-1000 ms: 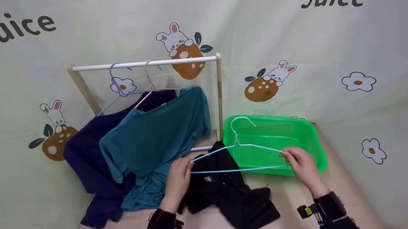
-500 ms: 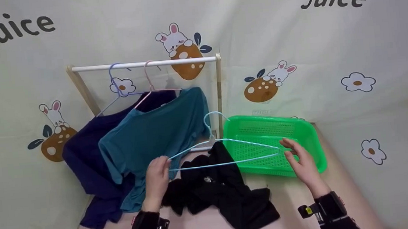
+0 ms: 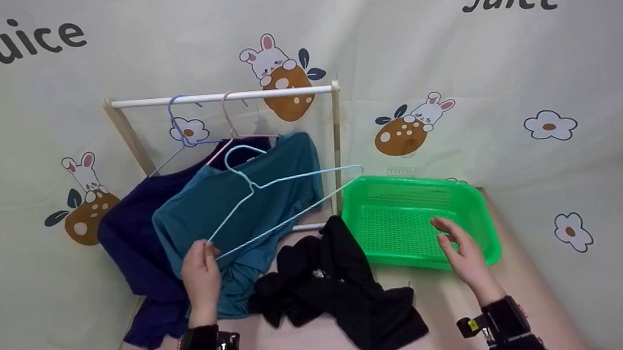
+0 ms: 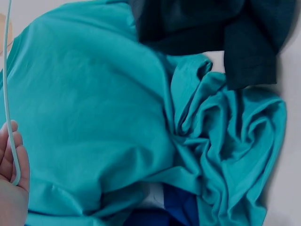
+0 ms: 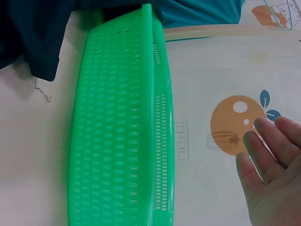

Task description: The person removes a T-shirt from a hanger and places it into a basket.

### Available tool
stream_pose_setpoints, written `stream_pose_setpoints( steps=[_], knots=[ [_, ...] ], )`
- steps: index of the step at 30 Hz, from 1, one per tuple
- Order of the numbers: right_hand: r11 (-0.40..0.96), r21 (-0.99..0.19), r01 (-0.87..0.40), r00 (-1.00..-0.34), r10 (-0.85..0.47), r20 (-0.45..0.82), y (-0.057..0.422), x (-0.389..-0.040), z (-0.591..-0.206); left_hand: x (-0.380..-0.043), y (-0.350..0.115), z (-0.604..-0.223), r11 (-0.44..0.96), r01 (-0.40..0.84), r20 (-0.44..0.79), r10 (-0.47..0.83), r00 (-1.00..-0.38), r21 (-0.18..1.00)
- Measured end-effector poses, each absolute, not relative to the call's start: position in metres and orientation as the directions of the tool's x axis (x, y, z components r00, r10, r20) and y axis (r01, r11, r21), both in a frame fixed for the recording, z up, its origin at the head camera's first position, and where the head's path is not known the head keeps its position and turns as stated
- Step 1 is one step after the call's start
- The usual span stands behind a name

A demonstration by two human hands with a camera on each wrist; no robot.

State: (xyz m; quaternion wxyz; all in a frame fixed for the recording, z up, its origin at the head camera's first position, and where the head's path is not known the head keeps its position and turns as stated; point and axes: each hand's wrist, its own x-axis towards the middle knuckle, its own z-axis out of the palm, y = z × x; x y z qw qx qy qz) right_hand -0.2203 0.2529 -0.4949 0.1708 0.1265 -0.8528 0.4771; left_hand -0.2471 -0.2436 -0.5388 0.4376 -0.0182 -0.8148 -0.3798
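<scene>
Leftward and into a tilt, the pale-blue wire hanger [image 3: 253, 186] had moved since the earlier frame, one corner pinched by the left hand [image 3: 202, 280], its hook [image 3: 243, 146] in front of the hanging teal shirt [image 3: 196, 213]. The right hand [image 3: 467, 257], loosely extended near the green plastic basket [image 3: 403, 261], held nothing. Good handling probably called for a firm corner grip, keeping the hook off the shirt's fabric.

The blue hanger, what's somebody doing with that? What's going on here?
A person holds the light blue hanger by one end in their left hand, with nothing on it. Their right hand is open, holding nothing. A teal top and a navy top hang on the rack. A black garment lies crumpled beside the green basket.
</scene>
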Motion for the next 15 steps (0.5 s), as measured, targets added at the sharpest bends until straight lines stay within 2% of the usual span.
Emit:
stream_pose_setpoints(
  steps=[7, 15],
  knots=[
    [0.465, -0.794, -0.391, -0.911, -0.069, 0.408, 0.255, -0.223, -0.502, -0.246, -0.256, -0.522, 0.705, 0.317, 0.724, -0.397, -0.565, 0.634],
    [0.475, -0.799, -0.369, -0.920, -0.066, 0.386, 0.250, -0.223, -0.503, -0.252, -0.258, -0.501, 0.713, 0.288, 0.737, -0.461, -0.495, 0.640]
  ],
)
